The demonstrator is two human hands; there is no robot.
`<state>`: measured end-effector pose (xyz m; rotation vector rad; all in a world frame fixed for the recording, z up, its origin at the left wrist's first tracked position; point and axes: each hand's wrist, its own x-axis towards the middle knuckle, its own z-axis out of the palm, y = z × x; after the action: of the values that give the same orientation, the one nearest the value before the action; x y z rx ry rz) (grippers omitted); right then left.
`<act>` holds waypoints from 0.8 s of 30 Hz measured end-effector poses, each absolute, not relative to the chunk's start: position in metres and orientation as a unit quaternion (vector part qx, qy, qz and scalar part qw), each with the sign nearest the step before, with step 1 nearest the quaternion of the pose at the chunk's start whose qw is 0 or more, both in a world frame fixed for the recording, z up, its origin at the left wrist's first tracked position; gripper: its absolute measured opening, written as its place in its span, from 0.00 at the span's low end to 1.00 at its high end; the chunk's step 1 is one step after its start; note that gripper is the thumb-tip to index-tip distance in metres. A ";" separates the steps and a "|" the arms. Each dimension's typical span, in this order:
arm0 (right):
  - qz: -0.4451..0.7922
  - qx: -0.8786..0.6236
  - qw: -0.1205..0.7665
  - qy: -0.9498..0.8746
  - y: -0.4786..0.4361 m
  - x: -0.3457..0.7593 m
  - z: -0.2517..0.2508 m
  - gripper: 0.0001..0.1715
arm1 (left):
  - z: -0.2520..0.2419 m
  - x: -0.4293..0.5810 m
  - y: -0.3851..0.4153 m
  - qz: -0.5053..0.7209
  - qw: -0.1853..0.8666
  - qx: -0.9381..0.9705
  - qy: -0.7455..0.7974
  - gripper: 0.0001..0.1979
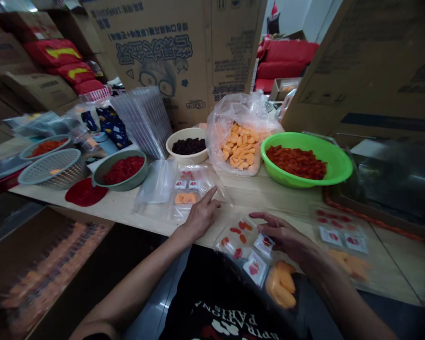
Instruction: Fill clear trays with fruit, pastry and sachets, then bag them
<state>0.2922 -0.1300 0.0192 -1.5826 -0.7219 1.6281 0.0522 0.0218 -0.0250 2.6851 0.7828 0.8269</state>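
My left hand [202, 216] is over the table's front edge with its index finger stretched out and the others loosely bent; it holds nothing. Just beyond it lies a clear bagged tray [186, 198] with red pieces, two small printed packets and orange pieces. My right hand [285, 233] is at the right side of another clear plastic tray [230, 236], its fingers over the edge and its thumb hidden. This tray tilts over the table edge towards my lap. It holds red and orange pieces, two white printed packets [255, 268] and larger orange slices [281, 283].
Bowls of red pieces [120, 186] and dark pieces [187, 160], a bag of orange pieces [216, 123] and a green basin [340, 167] line the back. Another filled tray [349, 264] lies right. Clear sleeves [156, 184] lie left. A carton [56, 302] stands below left.
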 end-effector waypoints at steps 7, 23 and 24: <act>0.646 -0.607 0.388 -0.253 -0.119 0.268 0.025 0.54 | -0.011 0.046 0.014 0.311 0.099 0.930 0.171 0.33; 0.577 -0.641 0.432 -0.263 -0.113 0.297 0.012 0.50 | -0.001 0.046 0.004 0.284 0.167 0.943 0.052 0.39; 0.565 -0.653 0.434 -0.257 -0.111 0.297 0.013 0.49 | -0.004 0.047 0.004 0.284 0.162 0.944 0.051 0.39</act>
<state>0.2972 -0.1113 0.0127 -1.6248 -0.6406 1.4073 0.0469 0.0041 -0.0041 2.6928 0.1462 0.8104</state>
